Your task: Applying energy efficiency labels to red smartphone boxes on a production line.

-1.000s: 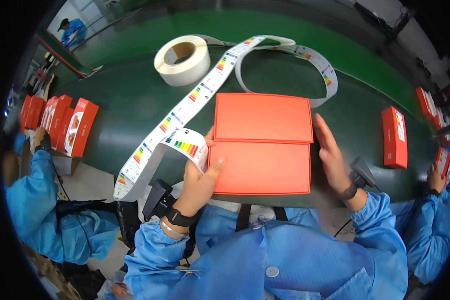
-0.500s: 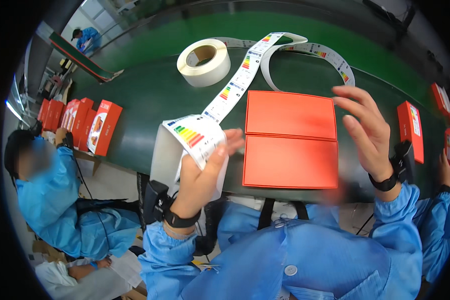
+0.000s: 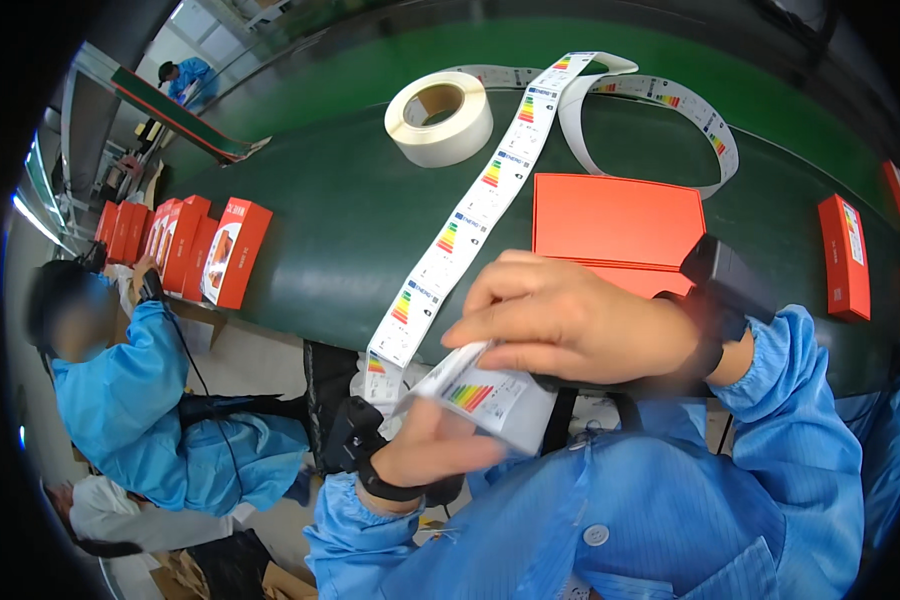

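Note:
A long strip of white labels (image 3: pixel 448 240) with coloured bar charts runs from the far side of the table down past its near edge. My left hand (image 3: pixel 435 445), slightly blurred, is closed on the strip's near end, where a label (image 3: pixel 480 395) and pale backing fold over. From the right my right hand (image 3: pixel 590 320) reaches across, thumb and fingers pinched at the upper edge of that label. Behind it lie two flat red boxes, side by side; the far box (image 3: pixel 618 215) shows well, while the near box (image 3: pixel 660 278) is mostly covered by my right hand.
A label roll (image 3: pixel 438 120) stands at the back of the green table (image 3: pixel 320 200). Several red boxes (image 3: pixel 235 252) stand on the left by a seated co-worker (image 3: pixel 120 380) in blue. Another red box (image 3: pixel 846 258) stands upright at right. A further person (image 3: pixel 188 80) sits far back.
My right hand has come left from beside the red boxes to the label strip. My left hand has moved down and toward me with the strip's end, and more strip now stretches over the table.

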`<action>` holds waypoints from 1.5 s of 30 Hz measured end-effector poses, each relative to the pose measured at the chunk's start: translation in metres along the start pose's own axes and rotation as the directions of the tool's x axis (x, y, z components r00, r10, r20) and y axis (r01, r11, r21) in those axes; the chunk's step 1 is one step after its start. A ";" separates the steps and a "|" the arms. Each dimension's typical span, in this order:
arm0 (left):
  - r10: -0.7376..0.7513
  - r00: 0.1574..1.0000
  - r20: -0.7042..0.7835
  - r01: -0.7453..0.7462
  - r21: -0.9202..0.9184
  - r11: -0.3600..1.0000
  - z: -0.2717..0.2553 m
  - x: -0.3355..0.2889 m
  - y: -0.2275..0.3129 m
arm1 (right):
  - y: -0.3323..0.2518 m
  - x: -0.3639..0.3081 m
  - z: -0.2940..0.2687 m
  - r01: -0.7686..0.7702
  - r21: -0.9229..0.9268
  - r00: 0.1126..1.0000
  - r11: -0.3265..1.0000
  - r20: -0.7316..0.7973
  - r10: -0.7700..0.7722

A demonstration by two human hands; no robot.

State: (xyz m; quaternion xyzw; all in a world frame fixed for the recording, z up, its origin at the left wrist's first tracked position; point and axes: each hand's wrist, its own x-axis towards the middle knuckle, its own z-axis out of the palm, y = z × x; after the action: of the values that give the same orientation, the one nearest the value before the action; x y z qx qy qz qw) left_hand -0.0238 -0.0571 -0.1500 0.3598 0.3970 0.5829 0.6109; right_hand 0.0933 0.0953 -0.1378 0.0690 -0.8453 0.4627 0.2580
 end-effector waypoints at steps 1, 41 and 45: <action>0.045 0.999 -0.011 -0.046 -0.337 0.941 0.002 0.001 0.000 | 0.001 0.000 0.004 0.051 -0.135 0.998 0.990 0.038 -0.046; 0.391 0.790 0.473 -0.594 0.748 0.295 -0.043 0.029 -0.053 | 0.024 -0.020 -0.051 -0.639 -0.324 0.602 0.697 0.353 0.716; 0.342 0.809 0.478 -0.583 0.728 0.361 -0.043 0.028 -0.047 | 0.027 -0.023 -0.050 -0.603 -0.346 0.636 0.719 0.335 0.695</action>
State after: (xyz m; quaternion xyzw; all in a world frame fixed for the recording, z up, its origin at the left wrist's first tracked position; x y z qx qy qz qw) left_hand -0.0421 -0.0329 -0.2128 0.7766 0.4314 0.4102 0.2061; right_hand 0.1221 0.1483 -0.1475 -0.1643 -0.8900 0.4079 -0.1203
